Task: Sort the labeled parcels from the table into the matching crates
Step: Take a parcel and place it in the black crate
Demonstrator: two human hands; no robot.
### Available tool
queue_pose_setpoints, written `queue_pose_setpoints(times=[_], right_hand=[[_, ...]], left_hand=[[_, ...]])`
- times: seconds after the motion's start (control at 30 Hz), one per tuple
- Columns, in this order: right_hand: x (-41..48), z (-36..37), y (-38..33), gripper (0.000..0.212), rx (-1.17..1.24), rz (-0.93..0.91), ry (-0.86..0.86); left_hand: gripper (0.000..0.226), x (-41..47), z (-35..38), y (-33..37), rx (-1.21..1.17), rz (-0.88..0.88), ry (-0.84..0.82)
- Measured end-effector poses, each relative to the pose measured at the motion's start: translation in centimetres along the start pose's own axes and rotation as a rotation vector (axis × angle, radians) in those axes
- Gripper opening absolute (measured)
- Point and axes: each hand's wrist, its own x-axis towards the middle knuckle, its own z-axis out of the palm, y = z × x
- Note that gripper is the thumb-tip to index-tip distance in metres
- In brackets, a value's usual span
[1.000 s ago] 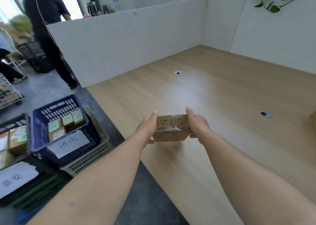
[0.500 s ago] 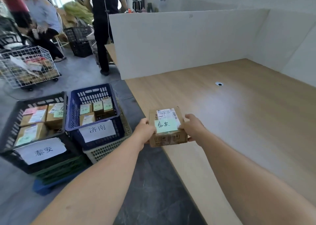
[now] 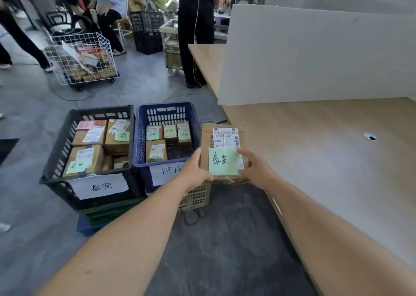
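**Parcel marked 泰安 in hand, black crate is its match**

A flat brown cardboard parcel (image 3: 208, 142) with a white shipping label and a green sticky note (image 3: 222, 162) reading 泰安 is held in the air, just off the light wooden table's (image 3: 326, 160) edge and beside the blue crate's right wall. The left hand (image 3: 195, 171) grips its 9 o'clock edge and the right hand (image 3: 254, 171) its 3 o'clock edge. Both thumbs lie on top; the fingers underneath are hidden.

The step looks like label-reading and carrying. The note matches the white sign on the black plastic crate (image 3: 101, 111), which lies at 9 o'clock from the parcel. The next move probably calls for passing over the blue plastic crate (image 3: 166, 113), signed 济南, and lowering onto the stack.

The black crate holds several brown cartons with green and pink notes. The blue one holds smaller cartons with green notes, with a dark gap at its 4 o'clock corner.
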Motion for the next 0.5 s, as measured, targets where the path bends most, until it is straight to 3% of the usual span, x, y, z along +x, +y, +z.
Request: queue_pose_setpoints(times=[0.33, 0.5], right_hand=[[8.1, 6.2, -4.2, 0.077, -0.103, -0.105, -0.086], [13.3, 8.6, -6.2, 0.080, -0.136, -0.180, -0.132]], left_hand=[[0.109, 4.5, -6.9, -4.5, -0.063, -0.081, 0.060], [0.107, 7.1, -9.9, -5.2, -0.053, -0.097, 0.176]])
